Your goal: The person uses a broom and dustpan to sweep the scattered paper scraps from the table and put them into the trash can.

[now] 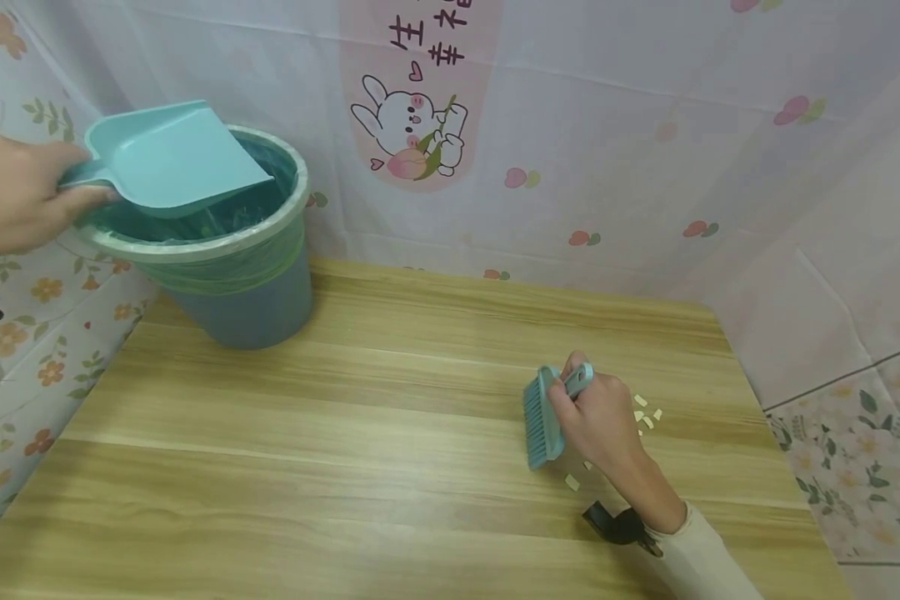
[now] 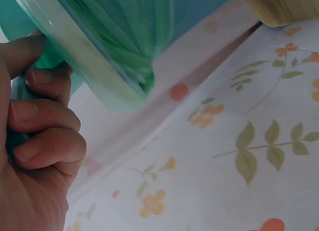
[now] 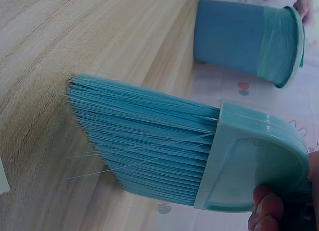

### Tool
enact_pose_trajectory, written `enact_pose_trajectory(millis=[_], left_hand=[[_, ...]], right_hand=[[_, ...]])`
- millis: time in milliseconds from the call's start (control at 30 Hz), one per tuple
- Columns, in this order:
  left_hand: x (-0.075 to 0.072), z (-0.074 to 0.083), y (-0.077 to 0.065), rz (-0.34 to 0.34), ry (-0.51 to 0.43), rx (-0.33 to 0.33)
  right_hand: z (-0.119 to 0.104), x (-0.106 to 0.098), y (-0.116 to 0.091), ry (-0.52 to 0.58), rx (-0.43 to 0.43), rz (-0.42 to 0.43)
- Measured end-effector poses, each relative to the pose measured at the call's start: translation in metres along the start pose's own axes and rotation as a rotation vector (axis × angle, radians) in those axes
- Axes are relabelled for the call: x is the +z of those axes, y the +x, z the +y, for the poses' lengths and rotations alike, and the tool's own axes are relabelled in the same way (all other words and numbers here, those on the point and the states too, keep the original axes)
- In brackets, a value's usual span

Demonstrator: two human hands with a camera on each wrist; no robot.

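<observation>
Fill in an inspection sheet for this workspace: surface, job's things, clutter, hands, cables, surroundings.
Surface: wood-grain table.
Job's things: dustpan over the open top of the lined bin, which stands upright at the table's far left; brush at the right, bristle contact unclear.
Clutter: pale scraps scattered around the right hand.
Hands: left hand grips the dustpan; right hand grips the brush.
Cables: nothing seen.
Surroundings: patterned cloth behind the table.

You seem to be in a homely, cloth-draped corner; the exact room cannot be told. Past your right fingers, behind the yellowish wood-grain tabletop beneath them, hangs a white cloth printed with a cartoon rabbit. Beside your left fingers stands a round blue bin lined with green plastic, near a white, orange-flowered cloth.
</observation>
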State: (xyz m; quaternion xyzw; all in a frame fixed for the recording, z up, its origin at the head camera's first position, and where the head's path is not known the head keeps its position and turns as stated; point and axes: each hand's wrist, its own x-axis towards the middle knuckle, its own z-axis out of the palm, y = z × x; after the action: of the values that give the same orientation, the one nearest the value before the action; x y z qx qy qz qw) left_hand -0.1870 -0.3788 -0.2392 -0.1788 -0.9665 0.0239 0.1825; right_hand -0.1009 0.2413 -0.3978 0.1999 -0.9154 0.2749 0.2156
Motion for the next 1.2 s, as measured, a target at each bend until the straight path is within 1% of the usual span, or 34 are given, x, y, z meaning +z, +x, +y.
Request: enact_pose_trajectory(millis=[167,233,333,433,533,633,667,767,833,900,1067,1200], left_hand=[[-0.006,0.020,0.002,-0.050,-0.021,-0.011],[-0.010,0.030,0.003,-0.055,-0.035,-0.009],[-0.015,0.046,0.004,-0.033,-0.056,0.037],[-0.018,0.057,0.006,-0.001,-0.061,0.114],[-0.016,0.064,0.008,0.006,-0.058,0.177],[-0.016,0.074,0.010,-0.020,-0.071,0.185],[-0.014,0.078,0.010,-0.018,-0.076,0.194],[-0.012,0.092,0.011,-0.039,-0.112,0.201],[-0.009,0.100,0.012,-0.030,-0.138,0.229],[-0.007,0.109,0.012,-0.047,-0.169,0.242],[0.000,0.131,0.011,-0.050,-0.208,0.289],[0.007,0.148,0.011,-0.025,-0.235,0.345]], right_hand=[[0.001,0.000,0.000,0.000,0.001,-0.002],[0.001,0.000,0.000,-0.001,0.001,-0.002],[0.001,0.000,-0.001,-0.001,0.003,-0.001],[0.001,0.000,-0.001,0.001,0.007,0.000],[0.001,0.001,0.000,-0.001,0.006,0.001],[0.001,0.002,0.000,-0.003,0.002,0.002],[0.001,0.002,0.000,-0.004,0.002,0.002],[0.001,0.002,0.000,-0.007,0.000,0.000],[0.001,0.002,0.000,-0.010,-0.001,0.000],[0.001,0.002,0.000,-0.011,-0.001,0.000],[0.001,0.002,0.000,-0.003,0.000,0.000],[0.001,0.001,-0.001,-0.002,-0.005,0.005]])
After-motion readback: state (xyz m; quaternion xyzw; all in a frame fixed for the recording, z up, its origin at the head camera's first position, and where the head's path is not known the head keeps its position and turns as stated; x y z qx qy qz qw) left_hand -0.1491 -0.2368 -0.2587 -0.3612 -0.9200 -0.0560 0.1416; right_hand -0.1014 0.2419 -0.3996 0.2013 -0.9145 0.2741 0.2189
